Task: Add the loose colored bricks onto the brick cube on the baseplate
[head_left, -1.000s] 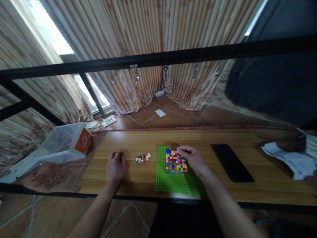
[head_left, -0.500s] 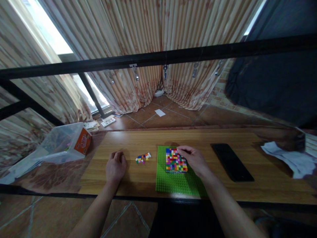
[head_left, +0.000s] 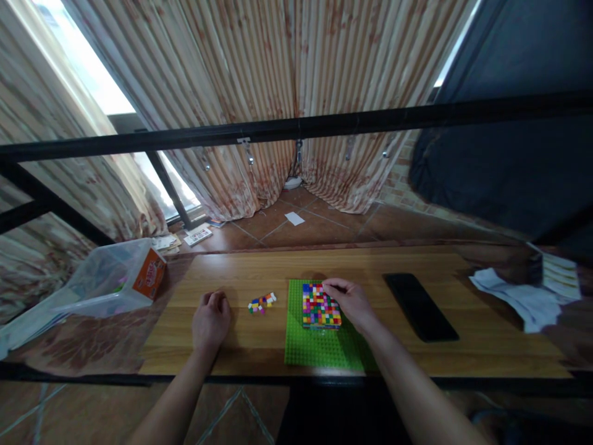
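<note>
A block of small multicoloured building bricks [head_left: 320, 307], several layers thick, stands on a green studded baseplate [head_left: 301, 349]. At its far right corner is my right hand [head_left: 351, 301], thumb and forefinger together at the top layer; whatever lies between the fingertips is too small to make out. My left hand [head_left: 210, 318] rests on the wooden table to the left, its fingers curled in and nothing visible in them. Between that hand and the baseplate lies a small heap of loose bricks [head_left: 262, 303] in white, yellow, blue, orange and pink.
A black phone-like slab [head_left: 420, 307] lies on the table [head_left: 241, 266] to the right. Crumpled white paper [head_left: 519, 296] is at the far right. Beyond the table's left end stands a clear plastic bin [head_left: 106, 272] with an orange label. A black rail [head_left: 273, 131] crosses behind.
The whole view has shifted slightly, with everything sitting a little lower and further left. My right hand stays at the block's far right corner. The left hand still rests on the table.
</note>
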Tool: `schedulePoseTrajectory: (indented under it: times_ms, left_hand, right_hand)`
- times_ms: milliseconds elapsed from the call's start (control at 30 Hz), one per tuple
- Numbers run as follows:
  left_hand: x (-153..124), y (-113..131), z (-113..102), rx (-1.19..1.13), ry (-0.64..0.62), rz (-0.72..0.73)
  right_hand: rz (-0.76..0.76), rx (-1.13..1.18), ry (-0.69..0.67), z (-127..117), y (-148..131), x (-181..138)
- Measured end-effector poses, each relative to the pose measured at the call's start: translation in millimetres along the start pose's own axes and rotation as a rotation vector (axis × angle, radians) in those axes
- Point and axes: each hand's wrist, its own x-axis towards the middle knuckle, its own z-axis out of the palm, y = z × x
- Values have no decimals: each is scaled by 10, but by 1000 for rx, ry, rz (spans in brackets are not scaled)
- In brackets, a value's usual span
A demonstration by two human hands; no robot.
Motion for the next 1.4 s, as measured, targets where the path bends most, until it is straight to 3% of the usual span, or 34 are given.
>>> schedulePoseTrajectory:
  times_ms: [300, 533, 600, 800, 1067, 1400]
  left_hand:
    - [-6, 33, -35, -1, 10, -3]
    - [-72, -11, -68, -200, -42, 20]
    - [-141, 14, -59, -266, -52, 48]
    - [-336, 320, 14, -357, -79, 144]
    - [-312, 590, 57, -350, -177, 203]
    - [-411, 621, 117, -444, -14, 162]
  right_hand:
    - [-27, -16, -46, -28, 3, -17]
    - [-127, -96, 273, -195, 268, -266]
    - [-145, -166, 301, -270, 382, -333]
    - [-196, -325, 270, -360, 521, -399]
    - [-214, -382, 236, -380, 527, -390]
    - [-239, -394, 206, -364, 497, -397]
